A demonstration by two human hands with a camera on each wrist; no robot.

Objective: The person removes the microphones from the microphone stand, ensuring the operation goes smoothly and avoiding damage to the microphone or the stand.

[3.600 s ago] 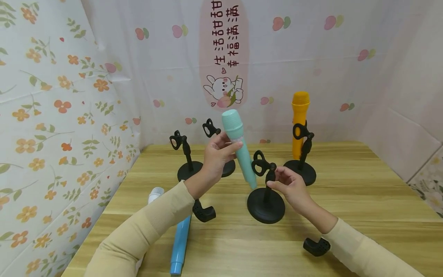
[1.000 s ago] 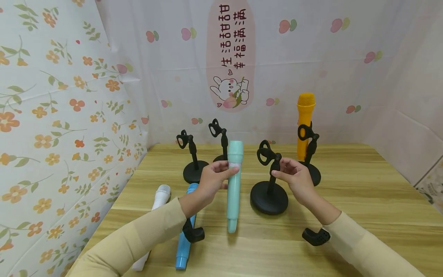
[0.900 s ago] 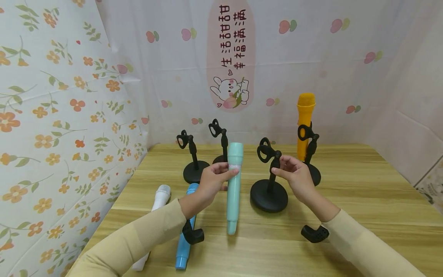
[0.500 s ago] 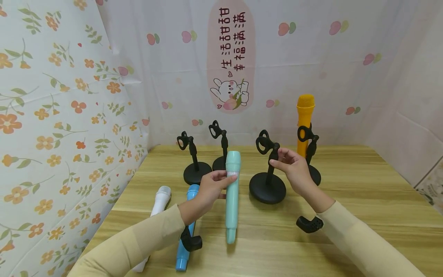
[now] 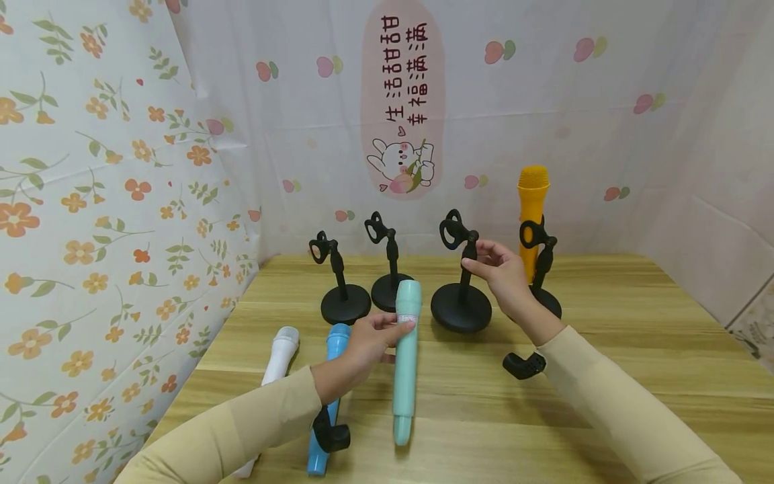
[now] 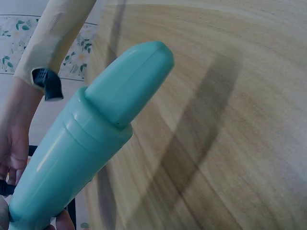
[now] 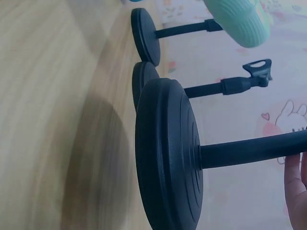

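My left hand (image 5: pixel 369 344) grips a mint-green microphone (image 5: pixel 406 376) around its upper body, head pointing away and tail toward me. In the left wrist view the tail of the microphone (image 6: pixel 91 129) hangs above the table, its shadow apart from it. My right hand (image 5: pixel 498 272) pinches the post of a black microphone stand (image 5: pixel 461 308) just below its clip. The base of that stand (image 7: pixel 168 153) is raised off the wood in the right wrist view, with a shadow beneath. Its clip holds nothing.
Two more black stands (image 5: pixel 346 304) (image 5: pixel 393 290) stand at the back left. An orange microphone (image 5: pixel 533 195) stands upright behind another stand (image 5: pixel 545 265) at the right. White (image 5: pixel 279 353) and blue (image 5: pixel 338 339) microphones lie at the left, partly under my left arm. A printed cloth (image 5: pixel 302 134) hangs behind the table.
My right hand has carried the stand away from me and slightly left, toward the row at the back. My left hand has brought the mint-green microphone down and nearer, away from the stand.
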